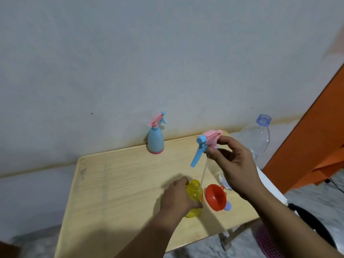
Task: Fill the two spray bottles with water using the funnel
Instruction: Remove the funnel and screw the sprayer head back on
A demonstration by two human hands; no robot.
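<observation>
Standing on the near part of the wooden table (119,183), the yellow bottle (194,197) has its neck open and uncapped, and the left hand (176,195) wraps around its body from the left side. Just above and to the right, the right hand (232,162) pinches the pink and blue spray head (206,144) between thumb and fingers, holding it in the air with its thin tube (203,174) hanging down so that its lower end sits right beside the bottle's neck. The red funnel (216,197) lies on the table just to the right of the yellow bottle, wide mouth facing up toward the camera. A blue bottle (155,141) with its spray head still on stands upright at the far edge of the table, against the wall. A clear plastic bottle (257,138) with no cap stands at the table's far right corner, partly behind the right hand.
</observation>
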